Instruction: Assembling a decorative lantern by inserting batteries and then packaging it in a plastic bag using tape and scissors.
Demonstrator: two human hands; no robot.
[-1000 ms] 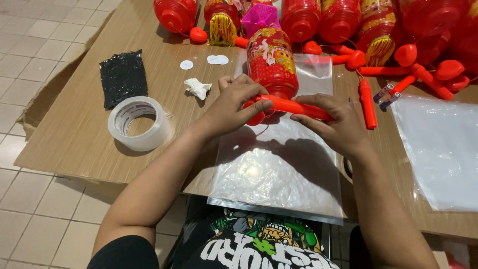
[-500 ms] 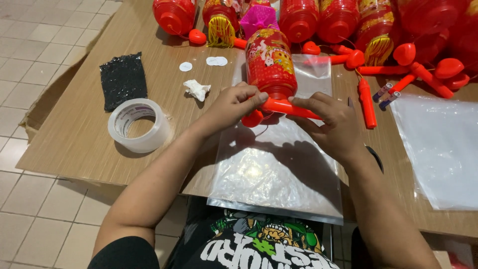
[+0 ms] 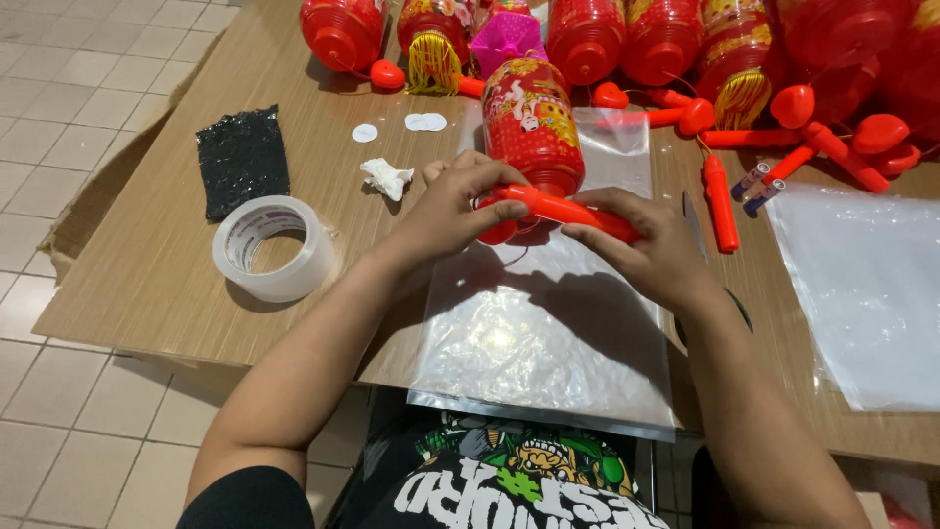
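A wooden desk (image 3: 147,264) carries everything. At its near edge lies a stack of clear plastic bags (image 3: 543,343), with another clear sheet (image 3: 867,294) to the right. A row of red lanterns (image 3: 666,39) lines the far side, and one red lantern (image 3: 529,122) with a coloured picture label lies on the bags. Left sit a black glittery packet (image 3: 242,160) and a roll of clear tape (image 3: 274,247). Both hands grip a red stick handle (image 3: 563,208) just below the lantern: left hand (image 3: 452,208) closed on its rounded end, right hand (image 3: 654,245) on the other.
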